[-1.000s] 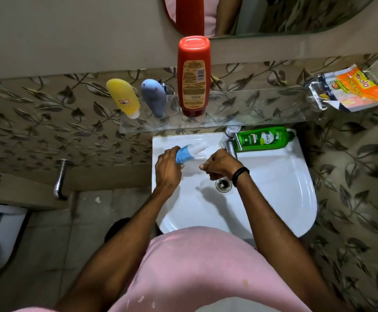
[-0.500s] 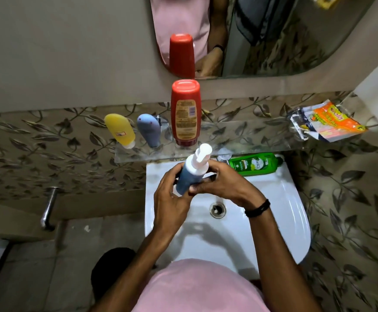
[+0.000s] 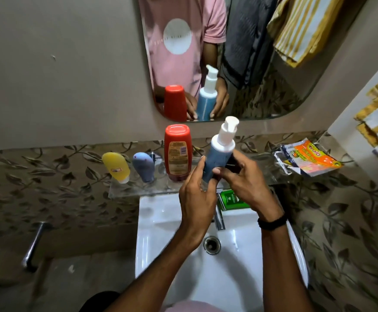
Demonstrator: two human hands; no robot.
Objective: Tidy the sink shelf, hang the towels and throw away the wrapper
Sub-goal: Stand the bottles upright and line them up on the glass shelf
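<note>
Two hands are gripping the pump bottle [image 3: 218, 157]: my left hand [image 3: 194, 199] is wrapping its lower body and my right hand [image 3: 244, 188] is pinching the opposite side. I am holding it upright over the shelf [image 3: 125, 191], just right of the red bottle [image 3: 176, 152], likely to stand it there.

The orange wrapper [image 3: 311, 159] carries a red oval logo whose letters look like "ola"; its other print and the red bottle [image 3: 176, 152] label are illegible.
</note>
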